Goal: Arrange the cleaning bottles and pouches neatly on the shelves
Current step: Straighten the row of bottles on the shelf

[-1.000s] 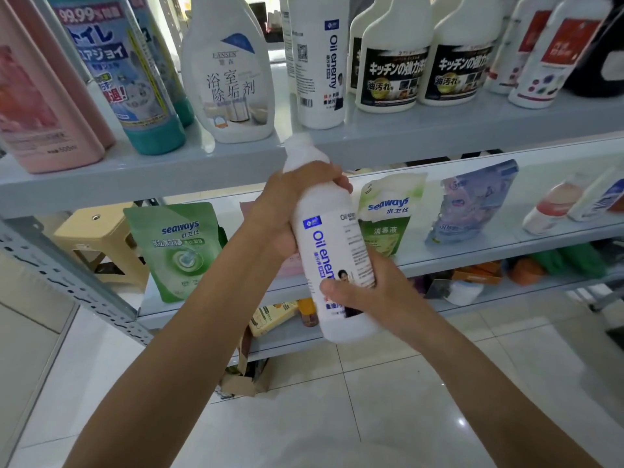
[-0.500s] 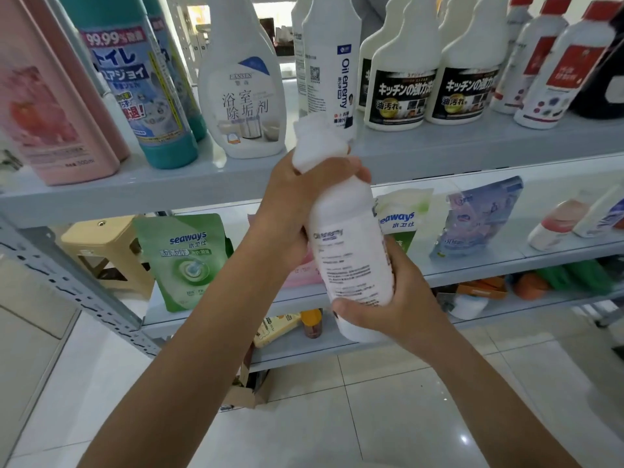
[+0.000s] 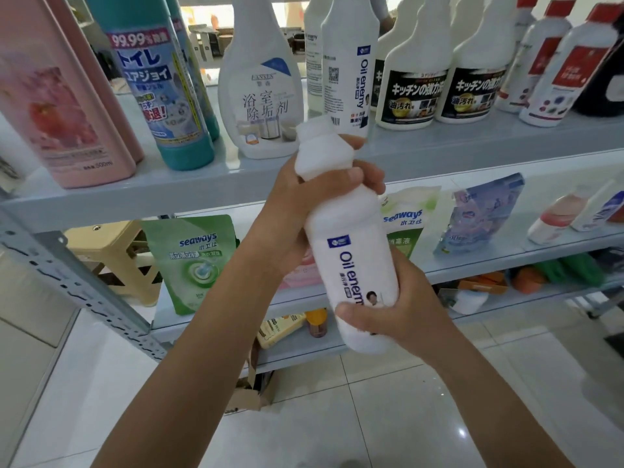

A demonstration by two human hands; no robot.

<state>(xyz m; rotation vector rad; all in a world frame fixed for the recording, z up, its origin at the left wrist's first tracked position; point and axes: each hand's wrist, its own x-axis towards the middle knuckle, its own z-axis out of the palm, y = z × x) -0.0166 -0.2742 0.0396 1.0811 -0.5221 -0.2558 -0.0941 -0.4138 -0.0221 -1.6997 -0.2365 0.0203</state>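
Observation:
I hold a white "Oil enemy" bottle [image 3: 347, 238] in front of the shelves, tilted with its cap up and to the left. My left hand [image 3: 304, 197] grips its neck and shoulder. My right hand [image 3: 395, 309] grips its lower end from the right, thumb across the front. Its blue label faces me. A matching "Oil enemy" bottle [image 3: 347, 62] stands on the upper shelf [image 3: 472, 146] right behind the cap. Green seaways pouches [image 3: 192, 261] [image 3: 405, 221] and a blue pouch [image 3: 476, 214] lean on the middle shelf [image 3: 506, 258].
The upper shelf also carries pink bottles [image 3: 57, 96], a teal bottle [image 3: 158, 82], a white bathroom-cleaner bottle [image 3: 260, 89], black-labelled spray bottles [image 3: 412, 76] and red-capped bottles [image 3: 567, 65]. A beige stool [image 3: 114, 261] stands behind the rack. A cardboard box [image 3: 250, 390] lies on the tiled floor.
The bottle has risen toward the upper shelf and turned in my hands: its label faced me, then its back, and now the label faces me again. Both hands kept their hold.

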